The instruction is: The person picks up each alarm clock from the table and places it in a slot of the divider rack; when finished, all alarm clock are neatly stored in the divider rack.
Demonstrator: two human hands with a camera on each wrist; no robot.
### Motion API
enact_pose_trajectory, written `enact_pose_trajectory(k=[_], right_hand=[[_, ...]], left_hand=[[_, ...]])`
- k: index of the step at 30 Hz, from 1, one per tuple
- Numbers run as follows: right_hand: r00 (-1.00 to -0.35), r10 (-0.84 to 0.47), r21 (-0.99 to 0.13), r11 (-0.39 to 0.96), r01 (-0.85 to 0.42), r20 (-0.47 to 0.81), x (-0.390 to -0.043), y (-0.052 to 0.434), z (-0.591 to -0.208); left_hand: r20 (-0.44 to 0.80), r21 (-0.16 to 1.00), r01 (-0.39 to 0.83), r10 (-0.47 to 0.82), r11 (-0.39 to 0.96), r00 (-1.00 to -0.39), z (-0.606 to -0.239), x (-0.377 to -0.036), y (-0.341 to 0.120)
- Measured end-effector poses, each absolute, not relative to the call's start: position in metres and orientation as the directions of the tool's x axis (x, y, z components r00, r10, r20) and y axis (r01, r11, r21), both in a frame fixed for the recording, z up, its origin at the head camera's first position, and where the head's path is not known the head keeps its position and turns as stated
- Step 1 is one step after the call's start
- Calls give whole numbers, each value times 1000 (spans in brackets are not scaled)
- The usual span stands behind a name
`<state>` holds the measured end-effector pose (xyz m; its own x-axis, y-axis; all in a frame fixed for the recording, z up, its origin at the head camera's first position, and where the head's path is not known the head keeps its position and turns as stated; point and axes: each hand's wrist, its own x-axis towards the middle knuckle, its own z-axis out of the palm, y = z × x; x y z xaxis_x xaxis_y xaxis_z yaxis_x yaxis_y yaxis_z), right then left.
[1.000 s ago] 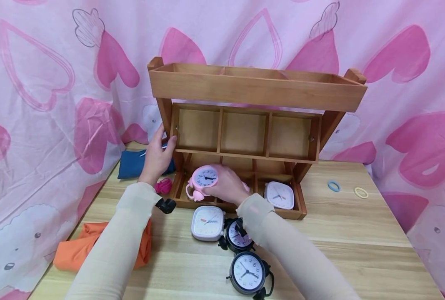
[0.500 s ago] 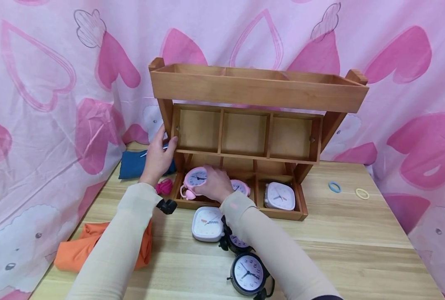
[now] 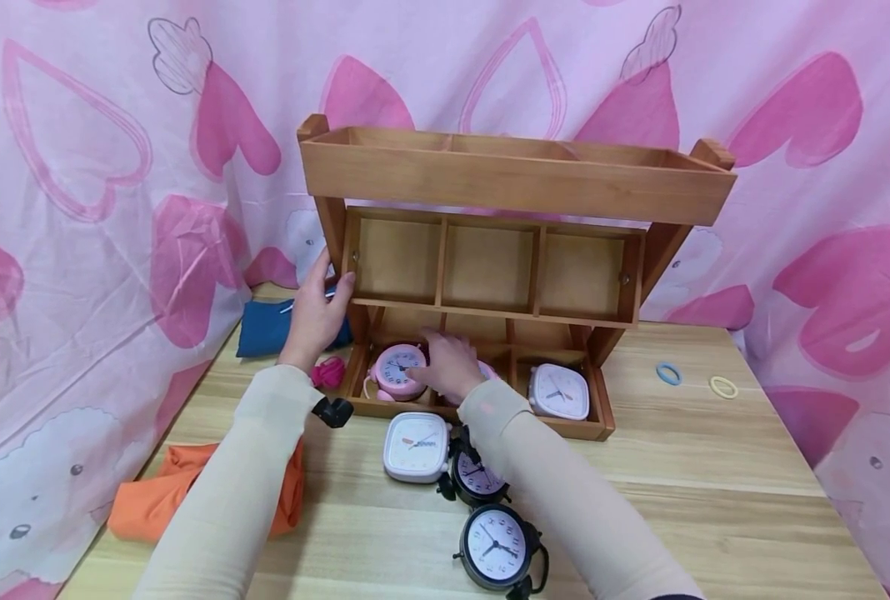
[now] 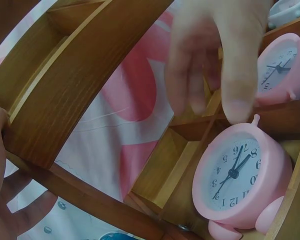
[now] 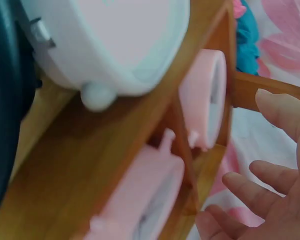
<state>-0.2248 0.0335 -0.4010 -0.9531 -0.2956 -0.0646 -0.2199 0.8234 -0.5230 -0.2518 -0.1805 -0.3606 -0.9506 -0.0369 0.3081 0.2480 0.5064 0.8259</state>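
A round pink alarm clock (image 3: 397, 372) (image 4: 237, 175) stands in the bottom left compartment of the wooden three-tier shelf (image 3: 516, 179). My right hand (image 3: 447, 360) hovers just right of it, fingers (image 4: 205, 60) relaxed and spread, holding nothing. It hides most of a second pink clock (image 4: 282, 65) in the middle compartment. A white square clock (image 3: 559, 392) sits in the right compartment. My left hand (image 3: 317, 307) grips the shelf's left side post (image 4: 50, 125).
On the table before the shelf lie a white square clock (image 3: 415, 446) and two black round clocks (image 3: 478, 479) (image 3: 499, 546). Blue cloth (image 3: 265, 329), orange cloth (image 3: 152, 500) and a magenta bundle (image 3: 328, 372) are left; two small rings (image 3: 667, 372) lie right.
My right hand carried the pink clock left and down into the bottom left compartment, then let go of it. The left hand stayed on the post.
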Motion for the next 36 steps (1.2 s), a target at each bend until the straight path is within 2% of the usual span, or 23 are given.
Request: enact_pose_trajectory(k=[7, 14, 19, 25, 36], right_hand=[[-949, -310, -583, 784, -216, -65, -214, 59, -385], [-939, -343, -662, 713, -232, -40, -186, 93, -376], [-937, -351, -652, 709, -270, 7, -166, 117, -369], [-933, -357, -588, 746, -312, 43, -146, 142, -368], [-900, -435, -541, 753, -374, 19, -119, 165, -407]], left_hand=[[304, 826, 244, -38, 507, -952, -360, -252, -182], [310, 824, 249, -37, 509, -950, -361, -252, -183], [314, 824, 253, -36, 506, -949, -362, -252, -183], [303, 829, 244, -37, 503, -952, -362, -252, -183], [313, 822, 255, -30, 509, -949, -362, -252, -181]])
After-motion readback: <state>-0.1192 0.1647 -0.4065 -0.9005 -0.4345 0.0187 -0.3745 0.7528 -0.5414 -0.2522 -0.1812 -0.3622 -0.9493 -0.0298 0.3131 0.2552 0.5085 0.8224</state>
